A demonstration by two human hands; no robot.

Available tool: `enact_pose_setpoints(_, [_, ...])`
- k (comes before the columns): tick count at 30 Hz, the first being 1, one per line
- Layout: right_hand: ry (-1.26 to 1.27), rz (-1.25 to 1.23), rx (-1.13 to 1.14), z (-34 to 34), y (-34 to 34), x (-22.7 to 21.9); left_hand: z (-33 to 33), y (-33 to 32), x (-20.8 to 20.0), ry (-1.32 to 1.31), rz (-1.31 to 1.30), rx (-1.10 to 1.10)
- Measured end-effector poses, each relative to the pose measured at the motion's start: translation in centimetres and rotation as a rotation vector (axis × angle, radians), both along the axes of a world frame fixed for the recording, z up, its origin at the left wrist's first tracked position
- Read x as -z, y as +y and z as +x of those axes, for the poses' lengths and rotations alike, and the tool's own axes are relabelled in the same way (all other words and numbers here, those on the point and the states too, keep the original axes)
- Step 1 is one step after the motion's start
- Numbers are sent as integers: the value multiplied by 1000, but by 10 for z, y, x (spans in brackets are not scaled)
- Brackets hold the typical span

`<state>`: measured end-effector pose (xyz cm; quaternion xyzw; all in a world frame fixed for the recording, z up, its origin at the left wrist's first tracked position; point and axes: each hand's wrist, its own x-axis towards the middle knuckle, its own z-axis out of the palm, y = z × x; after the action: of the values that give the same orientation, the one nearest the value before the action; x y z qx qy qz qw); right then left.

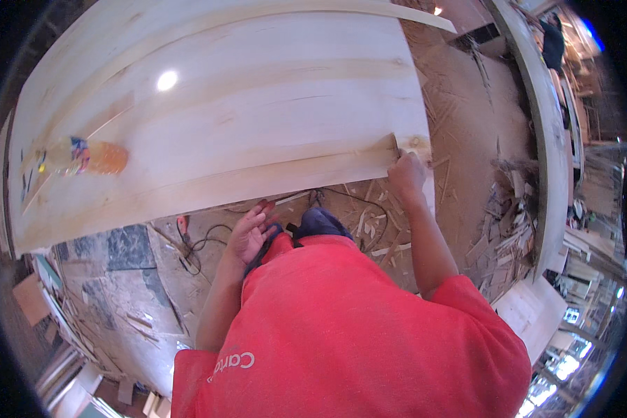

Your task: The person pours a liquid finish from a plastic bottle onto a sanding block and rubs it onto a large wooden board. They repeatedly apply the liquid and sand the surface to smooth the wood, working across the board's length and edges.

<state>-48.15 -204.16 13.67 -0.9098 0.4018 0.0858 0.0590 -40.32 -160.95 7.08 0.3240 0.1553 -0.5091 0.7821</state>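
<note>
A large pale wooden panel [258,104] lies flat in front of me, with lighter and browner grain bands running along it. Near its right end, my right hand [407,172] is closed round a flat scraper [391,145]. Its broad, tan-looking blade rests on the panel by a knot; the grip is hidden in my fist. My left hand [249,233] hangs just off the panel's near edge. Its fingers are apart and slightly bent, holding nothing.
A clear plastic bottle [83,156] of orange drink is on the panel at the left. A long wooden strip [369,7] lies along the far side. Wood offcuts [505,223], dust and a dark cable [205,240] cover the floor. Another person [552,43] is at the far right.
</note>
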Motion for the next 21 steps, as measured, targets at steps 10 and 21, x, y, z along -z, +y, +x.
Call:
enact_pose_setpoints(10, [-31,181,-215,75,175,-16,-22,114,55,36,341,-157])
enact_pose_setpoints(21, [0,282,-473,141,325,-26,-85,258,162,-66,724,-161])
